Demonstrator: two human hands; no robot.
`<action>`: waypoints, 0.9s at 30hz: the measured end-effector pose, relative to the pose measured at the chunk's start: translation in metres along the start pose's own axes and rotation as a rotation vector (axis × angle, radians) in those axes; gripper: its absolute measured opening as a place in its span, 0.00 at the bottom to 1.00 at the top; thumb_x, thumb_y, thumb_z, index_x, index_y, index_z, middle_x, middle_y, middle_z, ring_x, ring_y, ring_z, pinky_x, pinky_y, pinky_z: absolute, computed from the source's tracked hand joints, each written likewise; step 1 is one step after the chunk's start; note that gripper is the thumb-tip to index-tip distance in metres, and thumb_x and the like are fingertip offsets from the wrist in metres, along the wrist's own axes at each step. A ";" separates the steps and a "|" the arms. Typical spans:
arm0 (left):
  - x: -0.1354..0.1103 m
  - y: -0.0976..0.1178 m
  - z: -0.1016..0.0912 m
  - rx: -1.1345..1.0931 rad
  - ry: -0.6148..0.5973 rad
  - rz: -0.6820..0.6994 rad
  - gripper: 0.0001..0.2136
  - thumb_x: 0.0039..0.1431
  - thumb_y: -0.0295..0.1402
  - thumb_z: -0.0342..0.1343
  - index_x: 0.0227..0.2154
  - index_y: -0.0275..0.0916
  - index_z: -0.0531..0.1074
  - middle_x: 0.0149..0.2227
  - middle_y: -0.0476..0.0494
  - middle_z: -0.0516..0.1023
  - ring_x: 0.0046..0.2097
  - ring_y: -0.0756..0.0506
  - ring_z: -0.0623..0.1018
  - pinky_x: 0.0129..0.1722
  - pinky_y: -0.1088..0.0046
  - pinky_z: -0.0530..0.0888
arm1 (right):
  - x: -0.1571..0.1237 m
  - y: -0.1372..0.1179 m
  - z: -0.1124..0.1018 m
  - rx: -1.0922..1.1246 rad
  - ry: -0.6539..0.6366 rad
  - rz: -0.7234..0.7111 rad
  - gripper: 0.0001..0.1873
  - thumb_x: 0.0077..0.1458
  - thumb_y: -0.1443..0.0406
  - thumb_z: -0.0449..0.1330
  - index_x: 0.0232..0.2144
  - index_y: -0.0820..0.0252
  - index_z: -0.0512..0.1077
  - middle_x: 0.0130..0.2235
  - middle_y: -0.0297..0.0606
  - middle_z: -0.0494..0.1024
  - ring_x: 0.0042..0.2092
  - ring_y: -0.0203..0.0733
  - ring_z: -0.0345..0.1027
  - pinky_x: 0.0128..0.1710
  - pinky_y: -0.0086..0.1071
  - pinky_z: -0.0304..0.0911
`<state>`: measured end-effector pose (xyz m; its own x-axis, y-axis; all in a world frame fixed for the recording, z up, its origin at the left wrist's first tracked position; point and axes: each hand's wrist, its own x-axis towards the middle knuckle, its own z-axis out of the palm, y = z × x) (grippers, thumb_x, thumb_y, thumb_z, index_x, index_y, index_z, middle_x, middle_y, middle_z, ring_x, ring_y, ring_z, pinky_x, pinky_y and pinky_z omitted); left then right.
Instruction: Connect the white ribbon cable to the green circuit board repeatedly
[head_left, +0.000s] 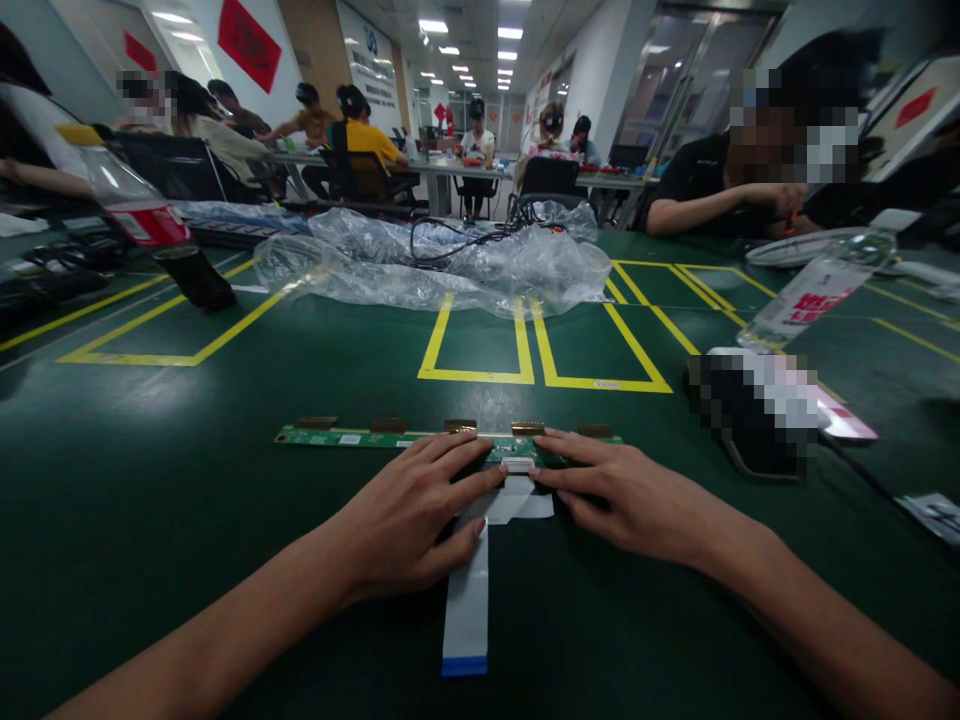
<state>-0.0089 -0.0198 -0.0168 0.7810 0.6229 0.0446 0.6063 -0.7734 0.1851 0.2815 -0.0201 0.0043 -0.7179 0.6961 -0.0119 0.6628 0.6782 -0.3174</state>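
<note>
A long, narrow green circuit board [360, 438] lies crosswise on the dark green table, with several brown tabs along its far edge. At its near middle sits a white connector [518, 465], from which a folded white flat ribbon cable [466, 590] runs toward me to a blue-tipped end. My left hand [427, 500] lies over the board and cable left of the connector, fingers stretched out. From the right, my right hand [622, 490] rests with spread fingertips on the board and beside the connector. The hands partly cover the board.
Clear plastic wrapping [450, 265] with black cables lies beyond yellow tape outlines [480, 377]. A cola bottle [150, 225] stands at left, a clear bottle [817, 285] at right near a partly pixelated dark object [742, 430]. A person in black [697, 190] sits across at right.
</note>
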 end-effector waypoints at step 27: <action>-0.104 -0.110 -0.006 0.229 0.124 -0.652 0.26 0.70 0.45 0.39 0.61 0.36 0.68 0.64 0.40 0.68 0.63 0.37 0.71 0.62 0.49 0.70 | -0.002 -0.003 0.017 0.026 0.199 -0.060 0.23 0.65 0.66 0.55 0.61 0.55 0.68 0.64 0.46 0.67 0.66 0.51 0.58 0.63 0.53 0.60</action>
<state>-0.1574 0.0011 -0.0357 0.2324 0.9665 0.1088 0.9722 -0.2340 0.0016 0.2777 -0.0274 -0.0111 -0.6982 0.6889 0.1947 0.6122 0.7155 -0.3364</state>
